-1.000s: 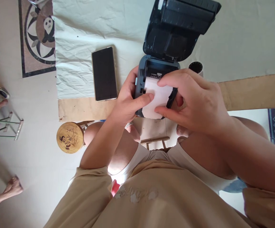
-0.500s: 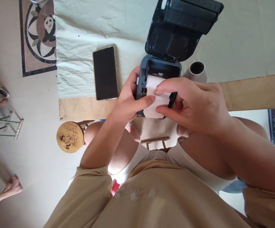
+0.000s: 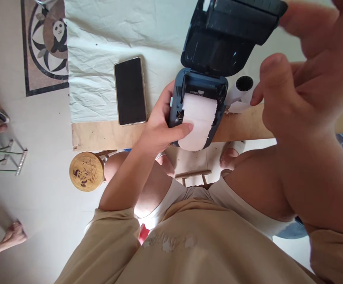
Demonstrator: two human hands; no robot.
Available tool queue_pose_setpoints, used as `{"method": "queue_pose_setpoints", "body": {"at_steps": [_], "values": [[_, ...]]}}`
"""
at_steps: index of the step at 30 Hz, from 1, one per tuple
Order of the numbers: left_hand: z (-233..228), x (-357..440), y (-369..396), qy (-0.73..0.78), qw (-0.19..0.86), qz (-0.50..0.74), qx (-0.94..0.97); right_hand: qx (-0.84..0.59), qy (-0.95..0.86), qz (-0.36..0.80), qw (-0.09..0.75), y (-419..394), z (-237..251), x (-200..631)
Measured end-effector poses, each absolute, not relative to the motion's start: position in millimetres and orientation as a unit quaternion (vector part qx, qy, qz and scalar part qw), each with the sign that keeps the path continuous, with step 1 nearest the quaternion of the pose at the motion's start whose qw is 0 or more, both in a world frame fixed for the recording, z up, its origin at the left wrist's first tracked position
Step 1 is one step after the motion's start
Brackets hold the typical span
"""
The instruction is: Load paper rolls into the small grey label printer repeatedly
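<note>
A dark portable label printer (image 3: 177, 85) stands at the table's front edge with its black lid (image 3: 218, 51) swung up and back. In its bay lies white paper (image 3: 201, 112), its loose end hanging over the front. My left hand (image 3: 159, 122) grips the printer from the left, thumb resting on the paper. To the right, my right hand (image 3: 313, 83) is raised with fingers apart; one fingertip meets or overlaps the lid's right corner, and I cannot tell if it touches. Below that hand is a white paper roll (image 3: 244, 83) with a black core.
A phone (image 3: 130, 90) lies dark-screened on the pale tablecloth (image 3: 94, 51), left of the printer. Along the front runs a bare wooden edge (image 3: 106, 135). A round wooden stool (image 3: 86, 171) stands below. Another person's foot (image 3: 15, 232) shows at the far left.
My right hand has let go of the paper and moved up and right to beside the lid. The left hand still holds the printer. More of the paper and the white roll now shows.
</note>
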State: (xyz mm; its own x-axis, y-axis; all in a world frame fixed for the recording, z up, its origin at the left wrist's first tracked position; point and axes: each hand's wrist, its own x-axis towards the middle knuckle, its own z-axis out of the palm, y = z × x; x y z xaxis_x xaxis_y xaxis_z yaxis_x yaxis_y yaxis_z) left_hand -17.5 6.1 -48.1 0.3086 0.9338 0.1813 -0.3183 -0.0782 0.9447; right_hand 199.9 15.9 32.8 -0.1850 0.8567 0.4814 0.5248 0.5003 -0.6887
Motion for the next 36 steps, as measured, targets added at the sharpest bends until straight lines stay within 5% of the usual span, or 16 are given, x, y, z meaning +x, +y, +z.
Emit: {"method": "queue_pose_setpoints", "body": {"at_steps": [3,23,36], "values": [[-48,-18,6,0.289,0.606,0.510,0.537,-0.479,-0.720,0.165,0.474,5,38,185],[-45,-16,6,0.323,0.615,0.509,0.508,-0.411,-0.851,0.043,0.324,0,28,187],[-32,-13,-3,0.344,0.629,0.510,0.475,-0.398,-0.863,0.048,0.308,-3,30,183]]}}
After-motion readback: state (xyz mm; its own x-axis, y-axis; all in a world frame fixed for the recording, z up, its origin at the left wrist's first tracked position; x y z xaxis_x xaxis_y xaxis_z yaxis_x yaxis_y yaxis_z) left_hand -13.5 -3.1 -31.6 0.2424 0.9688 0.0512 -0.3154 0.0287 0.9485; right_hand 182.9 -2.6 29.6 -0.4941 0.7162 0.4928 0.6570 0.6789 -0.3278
